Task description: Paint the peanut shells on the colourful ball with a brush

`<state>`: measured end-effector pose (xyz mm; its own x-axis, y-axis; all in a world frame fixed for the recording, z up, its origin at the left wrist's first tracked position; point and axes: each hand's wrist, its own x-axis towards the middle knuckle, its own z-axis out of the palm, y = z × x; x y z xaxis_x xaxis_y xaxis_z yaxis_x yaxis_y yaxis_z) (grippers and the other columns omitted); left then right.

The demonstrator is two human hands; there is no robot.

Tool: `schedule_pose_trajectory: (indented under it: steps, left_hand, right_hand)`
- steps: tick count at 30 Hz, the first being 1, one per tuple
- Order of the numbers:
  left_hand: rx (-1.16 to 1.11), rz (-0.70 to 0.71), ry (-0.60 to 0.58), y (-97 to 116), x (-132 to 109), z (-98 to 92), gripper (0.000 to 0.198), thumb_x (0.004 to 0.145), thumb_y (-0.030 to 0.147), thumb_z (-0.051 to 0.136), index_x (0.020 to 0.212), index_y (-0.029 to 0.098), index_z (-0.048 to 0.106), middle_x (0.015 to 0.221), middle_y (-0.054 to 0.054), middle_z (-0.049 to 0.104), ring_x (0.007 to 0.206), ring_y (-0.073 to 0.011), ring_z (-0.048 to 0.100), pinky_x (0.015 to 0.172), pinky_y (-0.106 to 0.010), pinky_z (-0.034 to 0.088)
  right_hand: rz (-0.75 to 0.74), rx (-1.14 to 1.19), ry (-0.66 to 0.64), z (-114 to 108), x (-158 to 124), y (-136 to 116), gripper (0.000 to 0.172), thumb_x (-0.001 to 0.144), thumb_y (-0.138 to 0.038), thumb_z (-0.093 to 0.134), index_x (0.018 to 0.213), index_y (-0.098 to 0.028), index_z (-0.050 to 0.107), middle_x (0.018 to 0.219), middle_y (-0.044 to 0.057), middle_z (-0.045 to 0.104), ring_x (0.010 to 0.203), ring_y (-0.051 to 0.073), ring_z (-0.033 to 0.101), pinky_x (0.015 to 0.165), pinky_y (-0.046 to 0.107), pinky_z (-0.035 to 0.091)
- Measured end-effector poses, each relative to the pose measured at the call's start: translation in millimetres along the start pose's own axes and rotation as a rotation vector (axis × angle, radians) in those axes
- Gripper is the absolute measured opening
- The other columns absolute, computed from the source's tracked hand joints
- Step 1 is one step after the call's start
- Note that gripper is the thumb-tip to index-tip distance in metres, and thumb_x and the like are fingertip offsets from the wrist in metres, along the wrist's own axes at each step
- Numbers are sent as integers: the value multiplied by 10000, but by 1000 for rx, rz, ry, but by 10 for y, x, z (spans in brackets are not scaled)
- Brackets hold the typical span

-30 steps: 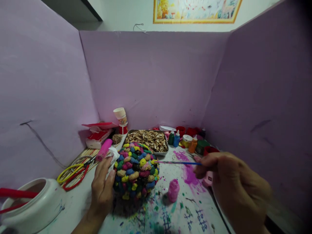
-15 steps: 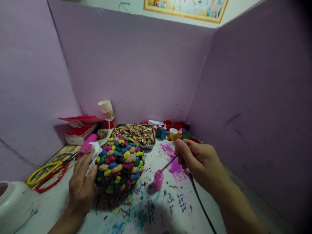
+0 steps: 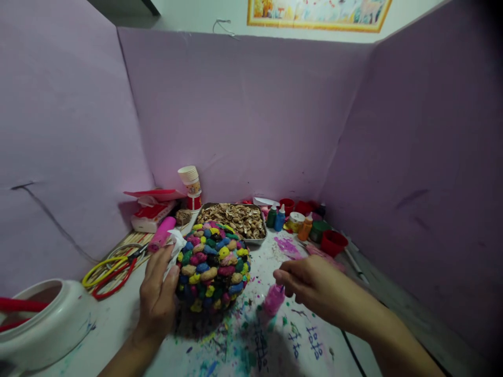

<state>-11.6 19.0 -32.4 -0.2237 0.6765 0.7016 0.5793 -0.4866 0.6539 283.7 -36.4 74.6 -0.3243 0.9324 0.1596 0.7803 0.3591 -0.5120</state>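
Note:
A round object [image 3: 214, 267], covered in peanut shells painted many colours, stands on the paint-spattered table. Against its left side rests my left hand [image 3: 159, 285], a crumpled white tissue [image 3: 177, 245] held between thumb and fingers. My right hand [image 3: 308, 280] is closed in a pinch on a thin paintbrush [image 3: 282, 289], most of it hidden by the fingers. The brush points down at the mouth of a small pink paint bottle [image 3: 274, 300]; how deep its tip sits I cannot tell. The bottle leans slightly.
Behind the round object lies a metal tray of peanut shells [image 3: 245, 220]. Paint bottles [image 3: 280, 217] and a red cup [image 3: 334, 242] stand at the back right. On the left are red-and-yellow-handled pliers [image 3: 112, 275], stacked paper cups [image 3: 190, 183] and a white pot [image 3: 51, 324].
The whole view has shifted, so things appear farther right. My right hand has come down close to the pink bottle with the brush. My left hand stays at the round object.

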Motion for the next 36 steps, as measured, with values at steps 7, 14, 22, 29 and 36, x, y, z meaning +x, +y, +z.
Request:
schedule_pose_trajectory:
  steps: [7,14,22,29,36]
  left_hand:
    - [2,19,4,3,-10,-3,423,937,402,457,1265,180,606,1331,-88,610,1258,-222,525,1077,-365,394]
    - [14,51,14,-27,-17,-3,427,946,380,455,1272,147,604,1319,-99,615,1249,-201,531,1068,-324,393]
    - [27,121,3,-62,-45,3,402,960,313,441,1321,199,577,1361,-57,598,1297,-165,492,1099,-295,359]
    - [32,136,-7,-83,-54,12,410,965,293,429,1351,232,552,1405,-34,566,1318,-166,473,1114,-316,355]
    - [71,158,5,-163,-43,8,412,964,312,426,1344,230,564,1376,-39,594,1289,-174,505,1081,-324,398]
  right_hand:
    - [12,187,294,-268,-181,-34,481,952,-542,455,635,-204,583,539,3,582,462,118,527,401,215,410]
    - [61,408,571,-335,-219,58,427,905,-557,574,713,-191,686,550,12,651,458,118,601,427,197,496]
    - [-183,614,897,-115,-163,-189,288,962,-407,575,784,-237,726,601,-3,706,526,117,670,492,183,547]
    - [-247,498,837,-8,-98,-248,294,1001,-333,516,779,-246,690,602,-40,688,540,80,647,540,149,535]
    - [-251,519,850,-13,-95,-249,308,1004,-342,511,770,-239,683,592,-40,679,526,82,639,534,162,538]
